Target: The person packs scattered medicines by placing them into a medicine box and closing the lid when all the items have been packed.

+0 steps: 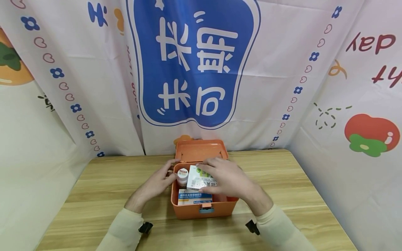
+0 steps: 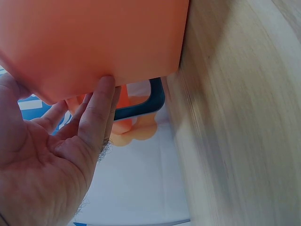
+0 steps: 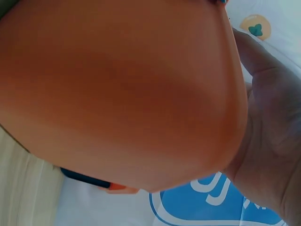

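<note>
An orange plastic case (image 1: 188, 212) stands on the table with its lid (image 1: 201, 150) tipped back. My right hand (image 1: 230, 179) reaches over the case's right side and grips a white carton with green pictures (image 1: 195, 178), thumb at its near edge and fingers at its far side. Inside, a white lidded jar (image 1: 183, 174) sits at the left and a blue-and-white medicine box (image 1: 194, 196) lies along the front. My left hand (image 1: 158, 182) touches the left rim; in the left wrist view its extended fingers rest against the case's outer wall (image 2: 103, 42). The case wall hides the right fingertips in the right wrist view.
The wooden table (image 1: 125, 174) runs back to a printed curtain (image 1: 267, 104) close behind the lid. A blue latch (image 1: 206, 210) is on the case's front. A dark handle (image 2: 157, 96) shows beyond the case in the left wrist view.
</note>
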A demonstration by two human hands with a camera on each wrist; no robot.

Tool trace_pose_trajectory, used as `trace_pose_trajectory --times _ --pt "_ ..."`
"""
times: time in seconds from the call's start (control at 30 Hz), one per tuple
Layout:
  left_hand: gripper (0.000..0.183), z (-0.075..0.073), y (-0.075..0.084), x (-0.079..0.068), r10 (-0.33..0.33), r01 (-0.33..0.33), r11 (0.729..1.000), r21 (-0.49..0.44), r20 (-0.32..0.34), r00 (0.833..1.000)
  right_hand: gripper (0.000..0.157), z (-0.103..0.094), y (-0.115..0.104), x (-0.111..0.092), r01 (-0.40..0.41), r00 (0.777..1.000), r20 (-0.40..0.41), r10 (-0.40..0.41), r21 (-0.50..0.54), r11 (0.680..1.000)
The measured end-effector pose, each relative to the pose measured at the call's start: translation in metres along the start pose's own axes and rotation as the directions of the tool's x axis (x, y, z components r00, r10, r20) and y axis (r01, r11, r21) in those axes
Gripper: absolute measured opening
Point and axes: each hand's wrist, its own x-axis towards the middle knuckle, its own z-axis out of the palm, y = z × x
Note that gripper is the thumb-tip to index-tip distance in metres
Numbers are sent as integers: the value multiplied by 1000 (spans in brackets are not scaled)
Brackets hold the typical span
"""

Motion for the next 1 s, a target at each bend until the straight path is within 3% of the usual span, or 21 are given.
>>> trace_pose_trajectory --times 0.47,1.0 --pt "58 0 0 -1 -1 2 1000 -9 7 1000 82 10 -19 8 105 994 17 -105 19 994" --pt "56 -2 -2 -1 -2 2 1000 -26 19 1000 70 21 -27 15 173 985 23 -174 19 985"
